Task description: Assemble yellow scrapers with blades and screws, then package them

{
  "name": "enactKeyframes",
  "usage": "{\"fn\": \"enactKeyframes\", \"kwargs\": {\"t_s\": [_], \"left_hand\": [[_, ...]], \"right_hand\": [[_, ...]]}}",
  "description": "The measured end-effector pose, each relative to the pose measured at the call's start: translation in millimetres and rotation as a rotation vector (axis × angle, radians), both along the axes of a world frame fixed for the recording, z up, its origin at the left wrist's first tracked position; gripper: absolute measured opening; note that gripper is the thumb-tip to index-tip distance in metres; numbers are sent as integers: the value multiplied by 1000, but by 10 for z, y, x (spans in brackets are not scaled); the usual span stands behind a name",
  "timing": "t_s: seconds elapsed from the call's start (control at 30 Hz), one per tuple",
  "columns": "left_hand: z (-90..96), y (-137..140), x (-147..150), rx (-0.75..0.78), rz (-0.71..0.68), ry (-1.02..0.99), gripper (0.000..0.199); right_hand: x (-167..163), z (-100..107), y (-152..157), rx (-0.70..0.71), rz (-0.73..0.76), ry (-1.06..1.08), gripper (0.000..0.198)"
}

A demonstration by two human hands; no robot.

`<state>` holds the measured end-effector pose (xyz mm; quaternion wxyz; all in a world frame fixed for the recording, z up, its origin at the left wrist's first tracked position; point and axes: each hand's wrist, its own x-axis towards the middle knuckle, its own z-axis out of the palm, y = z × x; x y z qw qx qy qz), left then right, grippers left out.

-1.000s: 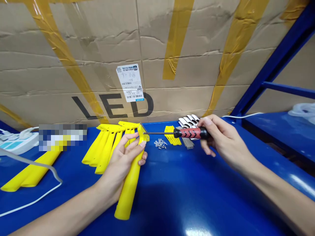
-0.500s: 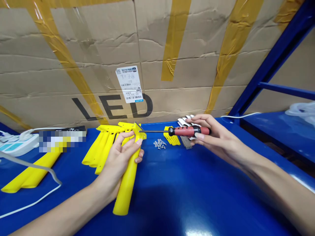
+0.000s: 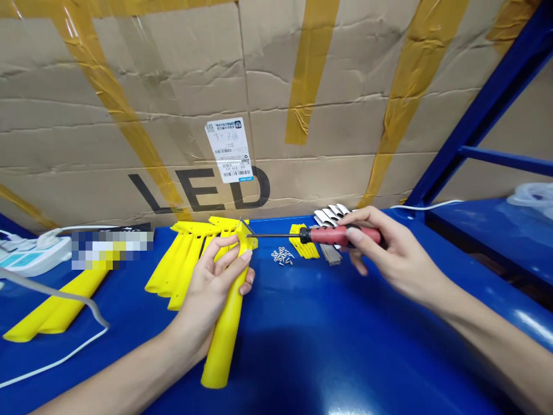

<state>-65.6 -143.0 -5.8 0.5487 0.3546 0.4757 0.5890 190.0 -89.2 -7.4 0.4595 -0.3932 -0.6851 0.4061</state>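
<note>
My left hand (image 3: 222, 271) is closed around the upper part of a yellow plastic handle (image 3: 222, 346), which tilts with its wide end toward me. A red and black screwdriver (image 3: 328, 234) lies level in my right hand (image 3: 384, 248), gripped between thumb and fingers. Its shaft reaches left, and the tip meets the head of the yellow handle; any screw there is too small to make out. Just beyond, several more yellow handles (image 3: 181, 259) lie side by side. A small pile of screws (image 3: 282, 256) sits below the screwdriver shaft.
Small flat yellow pieces (image 3: 305, 241), grey strips (image 3: 332, 255) and white curved pieces (image 3: 330, 214) lie behind the screwdriver. At left are two yellow handles (image 3: 60, 305), a power strip (image 3: 34, 256) and a loose cable (image 3: 97, 311). A large cardboard box (image 3: 345, 115) walls off the back.
My right hand has shifted its grip on the screwdriver, with the thumb now further along the handle's rear and the fingers rolled over. The left hand keeps its hold on the yellow handle.
</note>
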Motion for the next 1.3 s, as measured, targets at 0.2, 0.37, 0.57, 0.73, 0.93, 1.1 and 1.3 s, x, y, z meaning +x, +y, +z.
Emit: {"fn": "enactKeyframes", "kwargs": {"t_s": [0.2,0.37,0.57,0.73,0.93,1.1,1.3], "left_hand": [[-9,16,-23,34,9,18,44],[-23,-14,11,-10,-13,25,44],[20,-16,19,27,-4,39,43],[27,-9,16,38,-14,58,41],[-27,-3,9,29,-17,58,41],[-59,-1,3,27,-4,62,41],[-40,7,6,27,-10,55,45]], "right_hand": [[-23,1,-9,-136,118,164,35],[14,-26,37,-56,-17,104,28],[26,-19,36,-41,94,103,30],[24,-15,33,-64,-18,99,28],[40,-56,44,-47,37,105,27],[40,-54,43,-72,74,88,31],[24,-25,19,-121,-2,60,33]]}}
